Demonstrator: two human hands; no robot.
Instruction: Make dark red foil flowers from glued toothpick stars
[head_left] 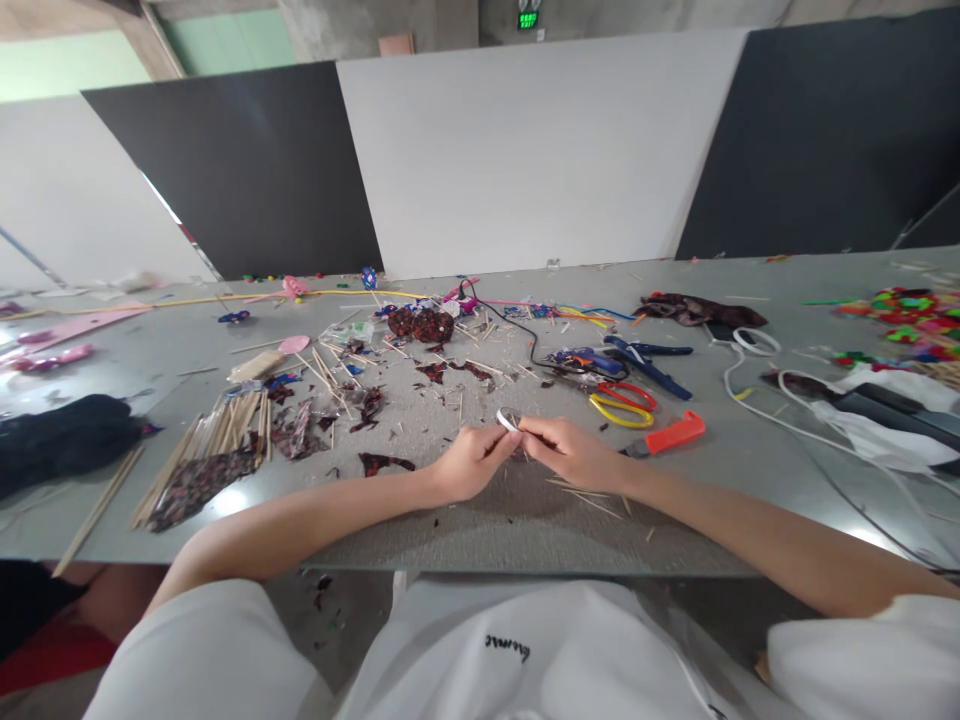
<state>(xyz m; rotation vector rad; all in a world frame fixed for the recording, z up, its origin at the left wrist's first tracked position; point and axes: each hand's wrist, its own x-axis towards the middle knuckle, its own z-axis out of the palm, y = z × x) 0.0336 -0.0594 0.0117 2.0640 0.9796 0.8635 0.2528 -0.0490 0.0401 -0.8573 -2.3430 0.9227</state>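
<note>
My left hand (472, 460) and my right hand (564, 449) meet above the front part of the grey table (442, 535). Both have their fingers closed round a small white ring-like piece (508, 419), which sticks up between the fingertips. The fingers hide its lower part. Thin wooden sticks (592, 498) lie below my right hand. Beside that hand on the right are an orange-handled knife (673, 434) and scissors with red and yellow handles (624, 408). A dark patterned scrap (384, 463) lies left of my left hand.
A bundle of sticks with dark patterned wrap (202, 480) lies at left. Blue pliers (651, 365) and a hot glue gun (589, 360) lie behind the scissors. A white cable (787, 425) crosses the right side. Panels (540, 160) stand behind the table.
</note>
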